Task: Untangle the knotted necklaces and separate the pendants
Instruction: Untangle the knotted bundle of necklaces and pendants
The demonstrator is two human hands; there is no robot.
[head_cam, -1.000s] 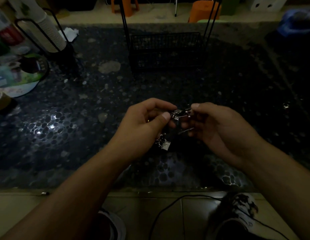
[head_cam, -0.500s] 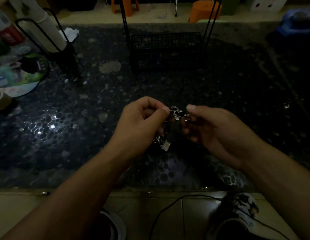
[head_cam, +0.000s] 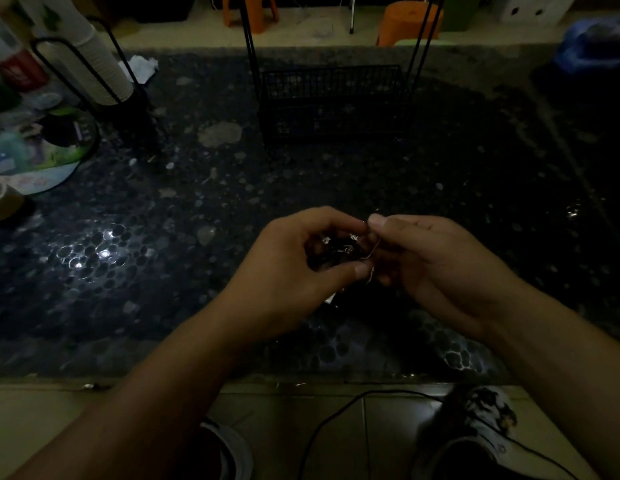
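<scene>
Left hand (head_cam: 287,268) and right hand (head_cam: 436,261), fingers curled, both pinch the necklace tangle (head_cam: 346,249) above the pebbled counter (head_cam: 163,271), near its front edge; wire basket (head_cam: 331,102) well behind.

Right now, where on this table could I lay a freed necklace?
Bare dark tabletop lies between the wire basket and your right hand, and left of your left hand. The far-left corner is crowded by the cup holder and round fan.

Knotted necklaces (head_cam: 348,249) bunched (glinting silver bits) between both hands.
</scene>
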